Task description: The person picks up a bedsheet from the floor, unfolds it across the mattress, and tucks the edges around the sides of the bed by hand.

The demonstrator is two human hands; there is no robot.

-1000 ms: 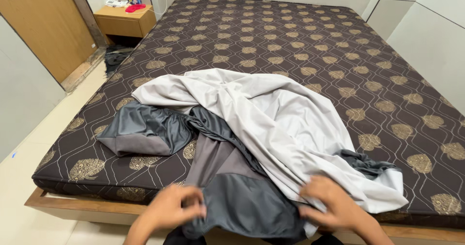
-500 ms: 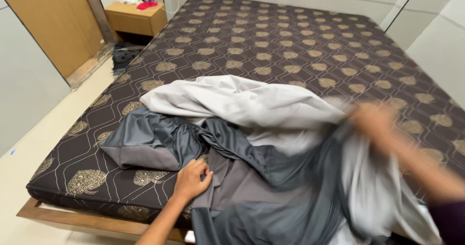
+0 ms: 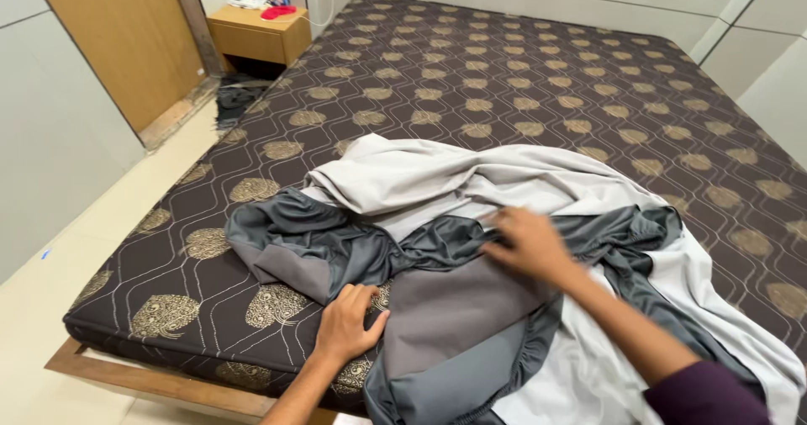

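A wide mattress [image 3: 521,80] in dark brown with a gold leaf pattern filled most of the view, resting on a wooden bed frame [image 3: 151,379] whose edge showed at the near left corner. Across its near half lay a crumpled sheet — its pale grey side [image 3: 471,177] heaped toward the middle of the bed, its dark grey side [image 3: 294,236] bunched to the left and running down over the near edge, where an elasticated hem curled. Pale floor [image 3: 50,307] ran along the left, beside a wooden door panel [image 3: 126,47]. At the far left corner stood a small wooden bedside cabinet [image 3: 252,34] with a few small objects on top, too small to tell apart.

The right hand [image 3: 531,242] lay on the dark grey cloth near the middle of the heap, fingers spread and flat, its grip wide and closed on nothing; it was slightly blurred. The left hand [image 3: 346,328] rested at the near edge of the mattress, fingers curled lightly against the edge of a flatter grey fold — whether it pinched the cloth I could not tell.
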